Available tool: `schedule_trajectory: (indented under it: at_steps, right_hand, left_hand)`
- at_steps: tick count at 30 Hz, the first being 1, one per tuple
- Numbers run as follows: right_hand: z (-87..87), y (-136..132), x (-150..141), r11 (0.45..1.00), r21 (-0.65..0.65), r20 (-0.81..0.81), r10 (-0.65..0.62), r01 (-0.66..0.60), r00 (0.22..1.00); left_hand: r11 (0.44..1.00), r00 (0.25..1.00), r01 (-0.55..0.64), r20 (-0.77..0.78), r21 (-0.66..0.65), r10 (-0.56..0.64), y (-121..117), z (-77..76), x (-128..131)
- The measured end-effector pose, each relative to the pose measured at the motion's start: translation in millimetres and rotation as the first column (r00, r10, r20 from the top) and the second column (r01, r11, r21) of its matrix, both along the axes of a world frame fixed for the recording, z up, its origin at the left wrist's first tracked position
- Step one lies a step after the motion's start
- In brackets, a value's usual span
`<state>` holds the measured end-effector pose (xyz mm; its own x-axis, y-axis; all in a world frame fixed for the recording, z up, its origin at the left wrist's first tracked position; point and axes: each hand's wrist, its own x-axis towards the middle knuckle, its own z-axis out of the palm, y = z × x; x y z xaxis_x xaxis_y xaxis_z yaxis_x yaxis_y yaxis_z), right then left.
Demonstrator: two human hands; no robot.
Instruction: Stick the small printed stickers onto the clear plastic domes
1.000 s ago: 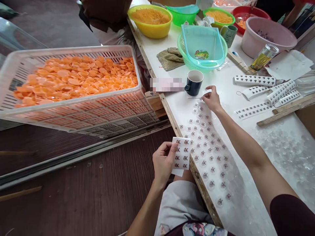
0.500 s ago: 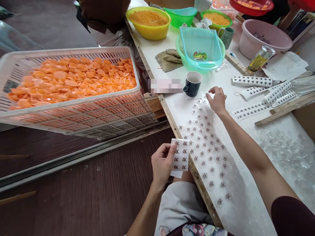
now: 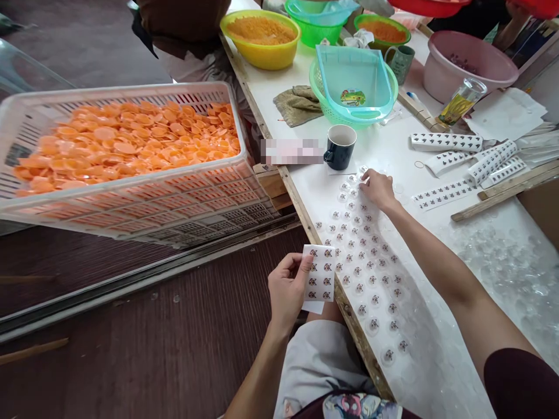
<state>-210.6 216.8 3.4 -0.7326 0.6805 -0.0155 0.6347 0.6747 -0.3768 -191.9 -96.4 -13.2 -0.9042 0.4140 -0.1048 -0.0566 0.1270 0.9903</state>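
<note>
A long white tabletop (image 3: 312,189), edged with a worn wooden strip, runs away from the person across a dark, ridged floor (image 3: 174,343). A white slatted crate (image 3: 174,205) full of orange discs (image 3: 126,134) stands to the left of it. Rows of clear discs (image 3: 374,325), many showing a small animal face, lie along the near part of the tabletop, and a heap of clear pieces (image 3: 502,273) spreads at the right. Past the rows are a dark mug (image 3: 343,152), a crumpled cloth (image 3: 299,107), a turquoise tray (image 3: 367,73) set in a green basket, a yellow basin (image 3: 264,59) and a pink basin (image 3: 454,81).

The left hand (image 3: 288,285) holds a printed sheet (image 3: 320,276) between thumb and fingers, just beside the table edge. The right hand (image 3: 379,189) is at the far end of the rows, fingertips narrowed close together; whether they pinch anything cannot be told.

The thumb covers part of the sheet. A pixelated patch hides the pinkish thing (image 3: 290,152) beside the mug. A red basin (image 3: 430,6) is cut off at the top, as is a person in brown (image 3: 187,23). The contents of the pink basin are too dim to make out.
</note>
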Motion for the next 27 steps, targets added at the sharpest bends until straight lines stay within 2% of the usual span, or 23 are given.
schedule_trajectory:
  at_steps: [2,4,6,7,8,10,12,14,18,23,27]
  right_hand:
    - [6.3,-5.2,-0.2,0.996,0.083,0.015,-0.013,0.012,1.0]
    - [15.5,-18.3,5.3,0.994,0.101,-0.063,-0.023,0.029,0.998]
    - [24.8,-42.6,18.7,0.999,-0.013,-0.199,0.041,-0.044,0.979]
    - [28.6,-58.5,28.0,0.983,-0.118,-0.265,0.105,-0.14,0.958]
    - [31.7,-75.6,38.5,0.93,-0.255,-0.309,0.18,-0.264,0.934]
    - [35.4,-108.6,59.6,0.759,-0.446,-0.358,0.334,-0.474,0.872]
    - [36.5,-132.7,76.0,0.688,-0.496,-0.409,0.353,-0.53,0.841]
    - [35.8,-144.3,85.0,0.684,-0.51,-0.437,0.317,-0.522,0.842]
    - [34.1,-145.5,89.9,0.687,-0.531,-0.427,0.289,-0.496,0.857]
    - [35.7,-147.0,98.0,0.8,-0.33,-0.478,0.316,-0.501,0.82]
    - [39.5,-146.6,99.8,0.834,-0.292,-0.572,0.24,-0.468,0.785]
  left_hand:
    - [1.0,1.0,-0.006,-0.005,0.002,0.006,1.1,1.1,0.1]
    - [1.0,1.0,-0.013,-0.015,0.003,0.013,2.1,2.5,0.3]
    - [1.0,0.999,-0.025,-0.027,0.006,0.025,2.6,3.5,0.3]
    - [0.999,0.999,-0.034,-0.031,0.009,0.034,2.6,3.6,0.3]
    - [0.999,0.998,-0.045,-0.034,0.013,0.045,2.5,3.4,0.2]
    - [0.998,0.997,-0.064,-0.032,0.02,0.065,2.2,2.7,0.3]
    - [0.997,0.997,-0.066,-0.031,0.031,0.067,2.3,2.5,0.7]
    - [0.997,0.999,-0.044,-0.026,0.058,0.045,3.0,3.8,1.5]
    - [0.997,1.0,0.003,-0.001,0.078,-0.003,4.9,9.4,3.6]
    - [0.999,0.999,-0.018,-0.026,0.028,0.019,6.7,11.7,4.8]
    - [1.0,0.999,-0.024,-0.04,0.008,0.024,8.6,10.1,5.8]
